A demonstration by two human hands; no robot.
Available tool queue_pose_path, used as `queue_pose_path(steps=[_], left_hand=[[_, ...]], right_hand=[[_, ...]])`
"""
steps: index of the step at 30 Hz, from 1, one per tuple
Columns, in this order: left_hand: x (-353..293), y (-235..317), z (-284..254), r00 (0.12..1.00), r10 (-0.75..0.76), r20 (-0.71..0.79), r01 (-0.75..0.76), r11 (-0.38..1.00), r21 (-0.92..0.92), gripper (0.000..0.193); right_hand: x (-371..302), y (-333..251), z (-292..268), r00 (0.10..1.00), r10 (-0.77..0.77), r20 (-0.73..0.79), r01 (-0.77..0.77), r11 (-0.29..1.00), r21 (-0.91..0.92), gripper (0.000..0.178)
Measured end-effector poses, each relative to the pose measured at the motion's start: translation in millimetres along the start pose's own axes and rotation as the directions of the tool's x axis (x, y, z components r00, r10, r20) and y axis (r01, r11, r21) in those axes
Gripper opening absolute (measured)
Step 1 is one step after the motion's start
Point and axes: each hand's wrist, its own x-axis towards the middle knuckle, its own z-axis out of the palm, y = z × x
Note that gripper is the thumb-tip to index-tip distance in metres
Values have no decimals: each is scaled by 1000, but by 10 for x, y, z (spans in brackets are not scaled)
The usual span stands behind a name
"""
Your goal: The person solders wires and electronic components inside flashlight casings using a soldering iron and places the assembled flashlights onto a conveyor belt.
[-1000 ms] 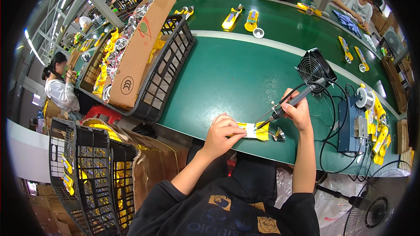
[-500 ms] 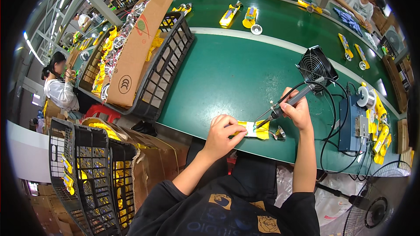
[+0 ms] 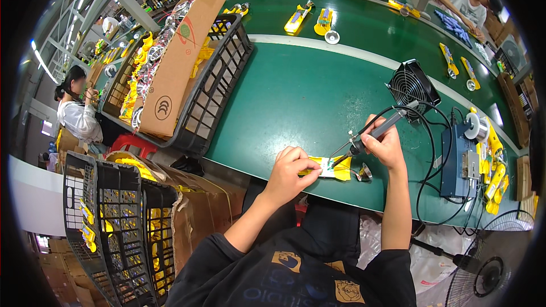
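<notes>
- Flat yellow plastic casing [image 3: 342,172] is being held by curled left hand [image 3: 292,171]
- Slim grey soldering iron [image 3: 392,121] is being gripped by closed right hand [image 3: 385,145]

You wear a black T-shirt [image 3: 256,267] with wide short sleeves [image 3: 213,253]. Tan patches [image 3: 286,261] with dark line drawings mark its chest, beside dim bluish lettering [image 3: 284,291]. Below the tabletop's [image 3: 273,96] near edge, your trousers [image 3: 330,230] are black. Your left hand [image 3: 291,176] and right hand [image 3: 385,146] are bare
</notes>
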Motion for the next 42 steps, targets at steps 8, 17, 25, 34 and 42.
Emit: queue_pose_path(steps=[8,17,25,34,42], left_hand=[[-7,-12,2,1000,-7,-5,7,1000,-8,8],[20,-80,2,992,128,15,-128,992,-1,7],[59,-96,-18,995,81,52,-76,993,-86,7],[39,-127,-11,997,67,27,-64,991,-115,6],[38,-134,-9,998,63,26,-58,989,-138,7]], right_hand=[[-10,64,35,993,-102,-62,100,994,-44,12],[-105,-237,-39,980,-54,-189,32,993,-114,12],[-632,-156,386,802,-210,-559,86,967,-239,11],[-808,-45,637,756,-192,-626,55,971,-231,8],[-817,27,621,775,-208,-597,22,952,-304,7]])
